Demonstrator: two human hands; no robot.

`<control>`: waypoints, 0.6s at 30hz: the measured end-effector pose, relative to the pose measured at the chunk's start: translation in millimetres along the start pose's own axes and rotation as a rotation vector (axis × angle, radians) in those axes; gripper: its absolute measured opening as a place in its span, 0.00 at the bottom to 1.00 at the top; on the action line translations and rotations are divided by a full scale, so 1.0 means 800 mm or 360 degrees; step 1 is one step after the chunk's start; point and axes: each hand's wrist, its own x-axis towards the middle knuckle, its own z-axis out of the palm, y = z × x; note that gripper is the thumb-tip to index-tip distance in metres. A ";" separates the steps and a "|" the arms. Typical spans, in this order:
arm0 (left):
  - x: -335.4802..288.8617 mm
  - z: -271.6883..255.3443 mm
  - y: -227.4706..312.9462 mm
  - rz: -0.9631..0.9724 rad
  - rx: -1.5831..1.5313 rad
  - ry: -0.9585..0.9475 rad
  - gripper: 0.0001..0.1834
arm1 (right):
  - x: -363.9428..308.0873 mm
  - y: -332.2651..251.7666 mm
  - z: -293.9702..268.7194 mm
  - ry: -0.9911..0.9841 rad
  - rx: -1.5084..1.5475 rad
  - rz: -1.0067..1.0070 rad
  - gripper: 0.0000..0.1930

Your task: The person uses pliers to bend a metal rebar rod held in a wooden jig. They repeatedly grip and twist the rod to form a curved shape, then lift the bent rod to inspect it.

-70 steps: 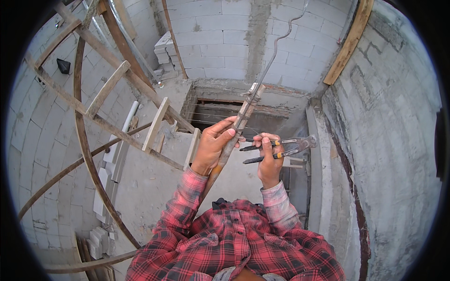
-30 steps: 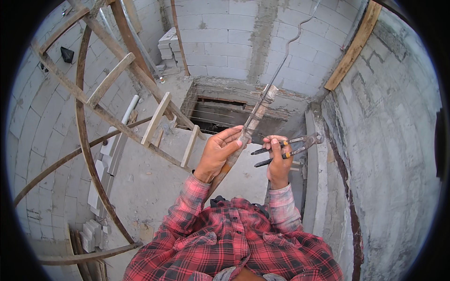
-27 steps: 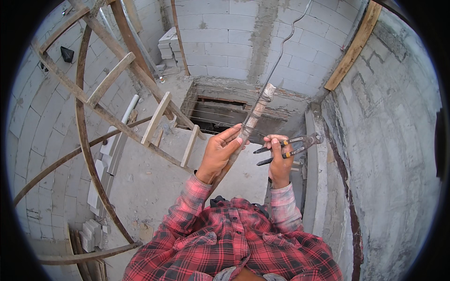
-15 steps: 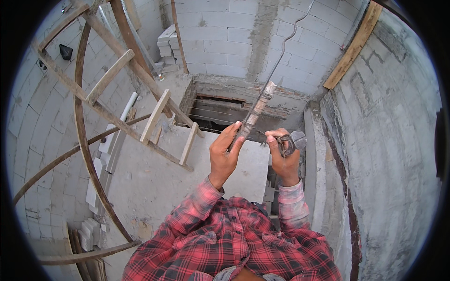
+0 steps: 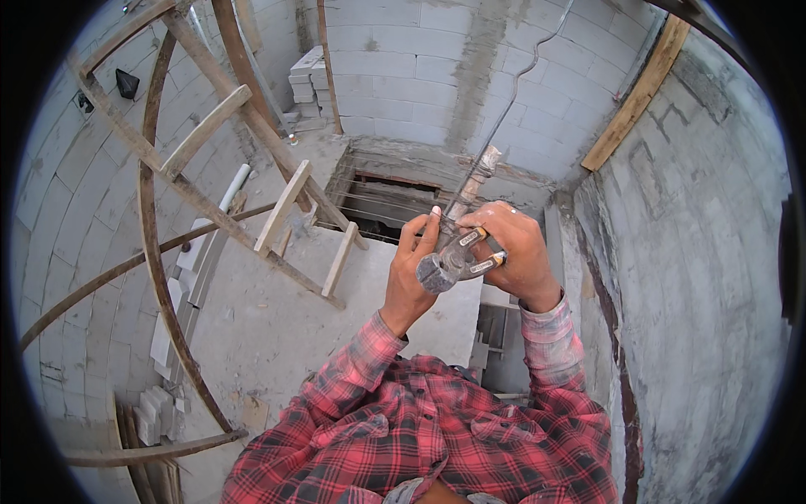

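A pale wooden stick [image 5: 479, 180], wound with wire near its top, stands tilted in front of me with a thin, wavy metal rod [image 5: 507, 102] lying along it. My left hand [image 5: 406, 281] is closed on the lower part of the stick, its thumb and fingers pointing up. Pincers with dark, yellow-marked handles are in my right hand [image 5: 522, 254], fingers wrapped round them. The pincers' blunt grey head [image 5: 437, 273] points toward my left palm. Where the stick's lower end and the wire meet the fingers, the pincers hide them.
A wooden ladder [image 5: 277, 206] leans at the left beside curved wooden strips [image 5: 154, 244]. Ahead, an opening [image 5: 382, 202] in the floor is crossed by thin wires. Block walls [image 5: 395, 80] rise around, and a plank [image 5: 635, 94] leans at the far right. Pale blocks [image 5: 157, 413] lie at lower left.
My right hand has moved left and turned, bringing the pincers' head from the right side across to my left hand. The left hand keeps its hold on the stick.
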 end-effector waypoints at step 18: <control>-0.001 0.002 -0.007 0.0282 0.0325 0.0123 0.22 | 0.016 -0.032 0.011 -0.0286 -0.0677 -0.0122 0.16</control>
